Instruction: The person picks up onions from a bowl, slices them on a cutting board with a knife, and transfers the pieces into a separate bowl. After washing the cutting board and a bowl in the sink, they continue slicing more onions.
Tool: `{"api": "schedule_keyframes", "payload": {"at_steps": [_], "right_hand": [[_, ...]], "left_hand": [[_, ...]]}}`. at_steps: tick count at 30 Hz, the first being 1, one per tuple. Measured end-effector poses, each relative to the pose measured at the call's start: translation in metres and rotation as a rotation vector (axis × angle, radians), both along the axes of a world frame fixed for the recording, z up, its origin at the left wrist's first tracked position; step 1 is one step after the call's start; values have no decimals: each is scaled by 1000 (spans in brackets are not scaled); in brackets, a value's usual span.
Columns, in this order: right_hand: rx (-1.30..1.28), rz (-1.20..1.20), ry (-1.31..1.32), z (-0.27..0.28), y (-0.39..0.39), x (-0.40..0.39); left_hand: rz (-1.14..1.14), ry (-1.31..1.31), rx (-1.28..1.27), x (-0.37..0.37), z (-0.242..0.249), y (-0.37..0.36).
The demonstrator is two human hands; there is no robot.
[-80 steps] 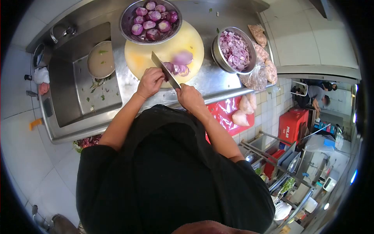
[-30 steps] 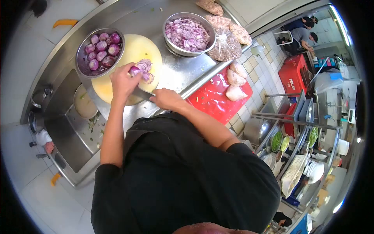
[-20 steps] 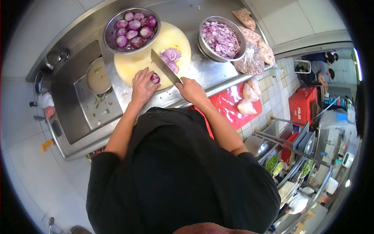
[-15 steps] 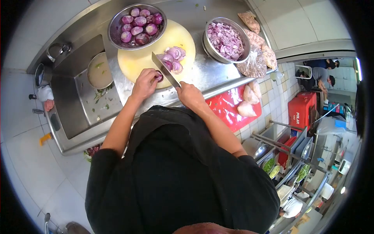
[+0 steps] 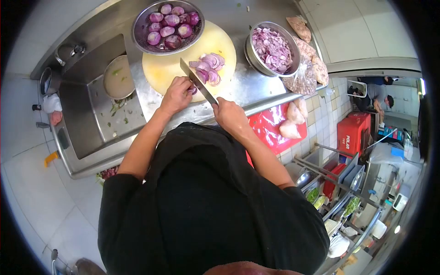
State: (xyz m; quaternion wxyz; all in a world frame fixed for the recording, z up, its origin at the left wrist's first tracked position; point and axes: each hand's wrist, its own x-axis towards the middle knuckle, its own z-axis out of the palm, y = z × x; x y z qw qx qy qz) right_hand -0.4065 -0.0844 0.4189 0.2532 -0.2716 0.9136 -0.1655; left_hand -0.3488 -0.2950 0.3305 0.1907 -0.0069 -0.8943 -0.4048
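My right hand (image 5: pixel 228 112) is wrapped round the handle of a knife (image 5: pixel 198 81), its blade slanting up and left over a round cutting board (image 5: pixel 158 75). Curled fingers of my left hand (image 5: pixel 178 95) press a piece of red onion (image 5: pixel 193 90) to the board, close against the blade; most of that piece is hidden. Cut onion slices (image 5: pixel 210 66) lie in a loose heap right of the blade. A perforated metal bowl of peeled whole red onions (image 5: pixel 172 20) overlaps the board's far edge. To the right, a steel bowl (image 5: pixel 248 52) holds a pile of sliced onion (image 5: pixel 272 49).
At left is a sink (image 5: pixel 87 121) with a round pot of cloudy liquid (image 5: pixel 118 77). Bags of minced-looking food (image 5: pixel 300 78) lie right of the bowl. Below the counter edge, pale pieces of meat (image 5: pixel 291 123) rest on red plastic (image 5: pixel 270 133). Another person (image 5: pixel 379 98) stands far right.
The whole view has shifted slightly, with the counter items appearing a little further right. Both hands stay at the board, the knife still beside the held onion.
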Motion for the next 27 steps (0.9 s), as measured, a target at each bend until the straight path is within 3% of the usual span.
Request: {"api": "schedule_keyframes", "payload": {"at_steps": [5,11,14,17,20,23,26,27], "right_hand": [[22,-9,-22,22,1,-2],[-4,13,26,-6,-3,-5],[36,10,-22,28,3,-1],[79,-7,-55,-7,-1,0],[40,-37,-138,-9,-2,-18],[53,-67,-106,-1,6,-30],[22,-92,-135,-7,11,-34],[10,-98,-132,-7,12,-34]], "left_hand": [[-11,12,25,3,-2,0],[13,35,49,4,-9,1],[26,44,70,6,-6,4],[20,57,45,7,-10,3],[34,24,24,6,-1,4],[52,-54,-186,4,10,1],[180,-401,-314,-2,33,10],[247,-490,-205,-5,36,15]]}}
